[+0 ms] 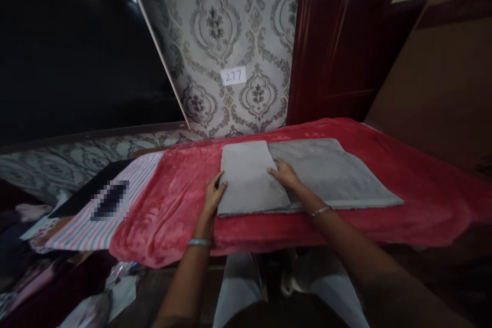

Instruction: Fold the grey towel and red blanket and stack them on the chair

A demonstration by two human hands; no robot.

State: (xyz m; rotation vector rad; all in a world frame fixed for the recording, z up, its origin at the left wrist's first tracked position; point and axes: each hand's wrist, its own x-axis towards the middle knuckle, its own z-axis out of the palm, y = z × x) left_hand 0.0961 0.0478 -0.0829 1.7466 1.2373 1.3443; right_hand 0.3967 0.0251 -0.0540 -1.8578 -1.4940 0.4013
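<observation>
Spanning left grip (213,195) to right grip (286,172), the folded cloth panel (246,177) is pinched by both.

Greyish bracelet (200,242) on the left, silvery bangle (321,211) on the right, pale trousers (237,287), apparently a dark top (265,316).

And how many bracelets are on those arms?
2. One bracelet is around the left wrist, just behind the left hand; the other bracelet is around the right wrist, behind the right hand. No more show on the visible forearms.
</observation>
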